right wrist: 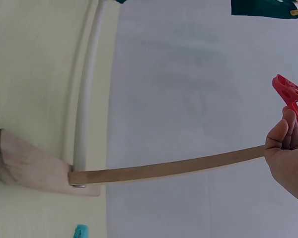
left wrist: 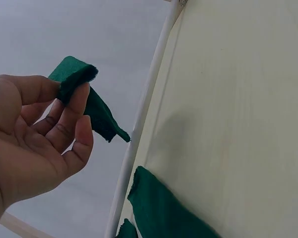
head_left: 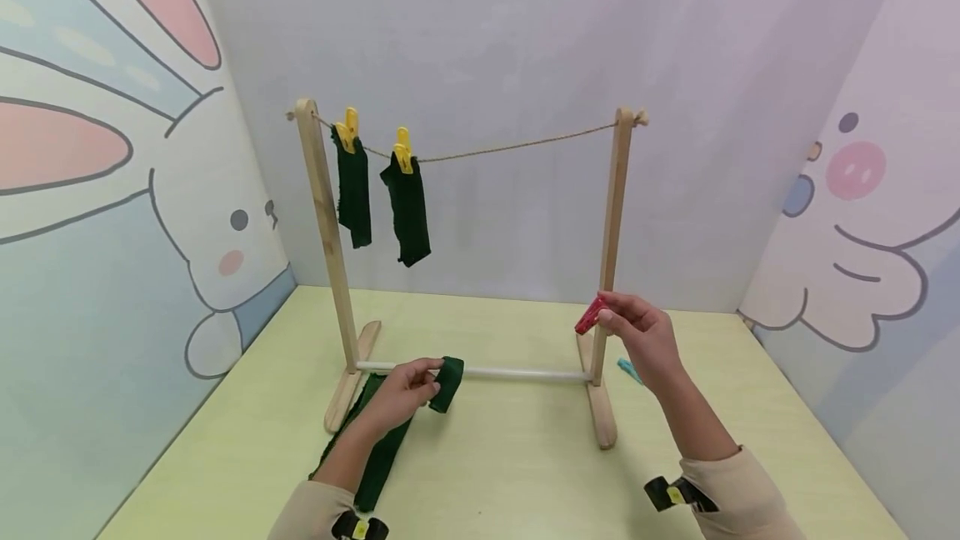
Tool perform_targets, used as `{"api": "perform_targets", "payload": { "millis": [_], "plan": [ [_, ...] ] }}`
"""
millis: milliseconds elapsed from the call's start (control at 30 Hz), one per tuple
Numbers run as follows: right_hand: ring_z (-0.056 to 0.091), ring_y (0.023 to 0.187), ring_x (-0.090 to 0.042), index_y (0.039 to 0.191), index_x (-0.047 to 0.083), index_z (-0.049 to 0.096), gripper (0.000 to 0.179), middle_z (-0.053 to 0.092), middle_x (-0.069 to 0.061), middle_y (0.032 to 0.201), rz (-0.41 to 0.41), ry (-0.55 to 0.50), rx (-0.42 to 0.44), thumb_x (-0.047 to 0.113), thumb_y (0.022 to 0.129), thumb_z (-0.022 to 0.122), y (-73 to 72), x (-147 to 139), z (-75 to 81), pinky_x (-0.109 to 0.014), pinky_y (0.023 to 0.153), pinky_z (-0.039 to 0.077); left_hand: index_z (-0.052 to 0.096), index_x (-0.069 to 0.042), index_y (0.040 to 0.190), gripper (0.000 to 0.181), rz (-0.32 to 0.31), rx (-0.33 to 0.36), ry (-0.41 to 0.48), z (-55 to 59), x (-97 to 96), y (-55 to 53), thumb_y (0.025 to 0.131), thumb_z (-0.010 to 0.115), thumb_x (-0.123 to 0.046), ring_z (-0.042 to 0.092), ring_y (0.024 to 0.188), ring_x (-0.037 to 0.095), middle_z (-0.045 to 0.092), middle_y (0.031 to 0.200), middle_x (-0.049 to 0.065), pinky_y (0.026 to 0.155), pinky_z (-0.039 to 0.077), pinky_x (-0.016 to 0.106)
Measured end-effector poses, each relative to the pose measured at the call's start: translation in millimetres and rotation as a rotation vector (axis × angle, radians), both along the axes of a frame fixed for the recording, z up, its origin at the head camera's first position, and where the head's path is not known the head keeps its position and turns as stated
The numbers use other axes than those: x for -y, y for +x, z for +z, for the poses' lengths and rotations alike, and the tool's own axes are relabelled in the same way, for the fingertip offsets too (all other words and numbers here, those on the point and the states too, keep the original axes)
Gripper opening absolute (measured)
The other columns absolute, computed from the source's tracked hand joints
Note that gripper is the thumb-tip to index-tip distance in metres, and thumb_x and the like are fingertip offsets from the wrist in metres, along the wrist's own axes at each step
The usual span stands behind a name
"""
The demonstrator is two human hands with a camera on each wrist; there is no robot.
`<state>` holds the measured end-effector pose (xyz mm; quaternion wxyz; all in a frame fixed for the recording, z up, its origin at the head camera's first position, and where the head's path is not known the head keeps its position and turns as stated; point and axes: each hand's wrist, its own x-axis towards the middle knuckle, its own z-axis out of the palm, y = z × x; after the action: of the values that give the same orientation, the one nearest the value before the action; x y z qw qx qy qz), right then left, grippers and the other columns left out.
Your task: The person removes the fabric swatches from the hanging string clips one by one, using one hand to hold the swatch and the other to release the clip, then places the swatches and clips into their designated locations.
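Observation:
My left hand point(head_left: 401, 394) pinches a small dark green cloth point(head_left: 447, 386) between thumb and fingers, above the table near the stand's low white bar point(head_left: 517, 373). In the left wrist view the cloth point(left wrist: 102, 114) folds over and its free end hangs down. A red clothespin point(head_left: 590, 317) is pinched in the fingertips of my right hand point(head_left: 645, 336), in front of the right wooden post point(head_left: 615, 207). The right wrist view shows the clothespin point(right wrist: 289, 94) pointing away from the fingers. Another green cloth point(head_left: 382, 461) lies on the table under my left forearm.
A rope point(head_left: 517, 146) spans the two posts. Two green cloths point(head_left: 354, 198) point(head_left: 407, 215) hang at its left part from yellow clothespins point(head_left: 403, 150). A teal clothespin point(head_left: 628, 369) lies right of the stand's right foot point(head_left: 600, 415). Printed panels flank the table.

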<state>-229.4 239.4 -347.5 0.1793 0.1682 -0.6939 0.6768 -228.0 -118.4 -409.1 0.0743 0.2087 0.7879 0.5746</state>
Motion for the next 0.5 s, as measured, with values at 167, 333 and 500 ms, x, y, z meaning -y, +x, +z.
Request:
{"api": "perform_targets", "payload": {
  "millis": [167,333,500],
  "plan": [
    [0.058,0.072,-0.011,0.114,-0.011,0.058,0.027,0.066,0.001,0.09,-0.004,-0.022,0.043,0.003,0.09,0.06,3.9,-14,-13.7,-0.022,0.067,0.049,0.044,0.011,0.13,0.039,-0.02,0.033,-0.001,-22.9,8.6,-2.4,0.093,0.052,0.0,0.048,0.071,0.019,0.053,0.085,0.007,0.061,0.046,0.031],
    [0.06,0.074,-0.011,0.114,-0.009,0.059,0.027,0.066,0.002,0.089,-0.004,-0.038,0.072,0.003,0.09,0.06,5.2,-27,-23.4,-0.021,0.068,0.05,0.041,0.012,0.132,0.043,-0.05,0.113,0.019,-34.4,14.9,2.2,0.092,0.052,0.001,0.048,0.07,0.018,0.051,0.084,0.007,0.062,0.047,0.034],
    [0.059,0.076,-0.01,0.118,-0.002,0.059,0.028,0.063,0.001,0.089,-0.003,-0.046,0.133,0.007,0.092,0.058,4.5,-44,-35.4,-0.021,0.069,0.05,0.04,0.014,0.13,0.043,-0.076,0.19,0.031,-39.1,19.2,9.9,0.09,0.052,0.003,0.053,0.069,0.018,0.053,0.085,0.008,0.062,0.05,0.039]
  ]
}}
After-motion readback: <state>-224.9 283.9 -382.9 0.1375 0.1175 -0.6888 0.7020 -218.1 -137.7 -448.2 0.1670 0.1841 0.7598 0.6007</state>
